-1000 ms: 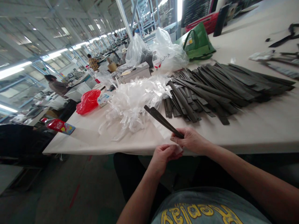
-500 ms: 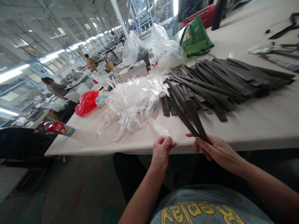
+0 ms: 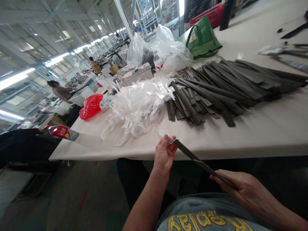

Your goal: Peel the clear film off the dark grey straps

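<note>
My right hand (image 3: pixel 243 189) is closed on the near end of a long dark grey strip (image 3: pixel 197 160), low in front of my body. The strip's far tip reaches my left hand (image 3: pixel 164 153) at the table's front edge. That hand pinches a narrow clear plastic sleeve (image 3: pixel 163 133), whose open end meets the strip's tip. Just beyond on the white table (image 3: pixel 264 131) lie a heap of clear plastic sleeves (image 3: pixel 137 106) and a large spread pile of the same dark strips (image 3: pixel 216 86).
Behind the piles stand a green bag (image 3: pixel 203 40), filled clear bags (image 3: pixel 168 51), a grey box (image 3: pixel 138 73) and a red bag (image 3: pixel 90 106). A red packet (image 3: pixel 63 132) lies at the table's left corner. Other people sit at distant benches on the left.
My right hand has pulled the dark strip back from the pile and down toward my body, swinging its tip over to my left hand and the clear sleeve.
</note>
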The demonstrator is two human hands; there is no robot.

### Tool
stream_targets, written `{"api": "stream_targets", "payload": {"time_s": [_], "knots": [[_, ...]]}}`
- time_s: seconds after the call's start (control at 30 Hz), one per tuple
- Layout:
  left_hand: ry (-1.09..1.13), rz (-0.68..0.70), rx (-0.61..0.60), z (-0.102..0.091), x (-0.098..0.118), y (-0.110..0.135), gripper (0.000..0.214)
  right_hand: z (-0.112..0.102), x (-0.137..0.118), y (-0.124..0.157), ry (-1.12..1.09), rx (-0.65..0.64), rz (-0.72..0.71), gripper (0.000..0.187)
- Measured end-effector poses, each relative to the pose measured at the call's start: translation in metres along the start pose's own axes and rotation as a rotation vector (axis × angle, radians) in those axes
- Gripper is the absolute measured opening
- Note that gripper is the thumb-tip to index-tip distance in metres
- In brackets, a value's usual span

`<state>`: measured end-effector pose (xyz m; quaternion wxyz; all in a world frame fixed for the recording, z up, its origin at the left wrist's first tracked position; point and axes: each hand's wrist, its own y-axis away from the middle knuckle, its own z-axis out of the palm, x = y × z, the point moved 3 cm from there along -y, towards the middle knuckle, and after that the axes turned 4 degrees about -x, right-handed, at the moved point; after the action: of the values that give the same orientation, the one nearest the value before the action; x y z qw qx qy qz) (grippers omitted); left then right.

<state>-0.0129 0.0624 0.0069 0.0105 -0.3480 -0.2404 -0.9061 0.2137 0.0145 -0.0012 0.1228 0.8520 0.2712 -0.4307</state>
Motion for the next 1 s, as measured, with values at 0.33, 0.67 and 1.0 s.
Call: {"api": "stream_targets", "payload": {"time_s": [0.33, 0.67, 1.0], "knots": [[-0.034, 0.03, 0.002, -0.001, 0.004, 0.005, 0.036, 0.016, 0.015, -0.001, 0.105, -0.044, -0.056, 0.03], [-0.129, 0.015, -0.107, 0.001, -0.014, 0.015, 0.03, 0.019, -0.005, -0.03, -0.079, -0.178, 0.171, 0.051], [-0.356, 0.106, -0.106, -0.006, -0.003, 0.027, 0.03, 0.027, -0.004, -0.034, -0.127, -0.23, 0.207, 0.05]]}}
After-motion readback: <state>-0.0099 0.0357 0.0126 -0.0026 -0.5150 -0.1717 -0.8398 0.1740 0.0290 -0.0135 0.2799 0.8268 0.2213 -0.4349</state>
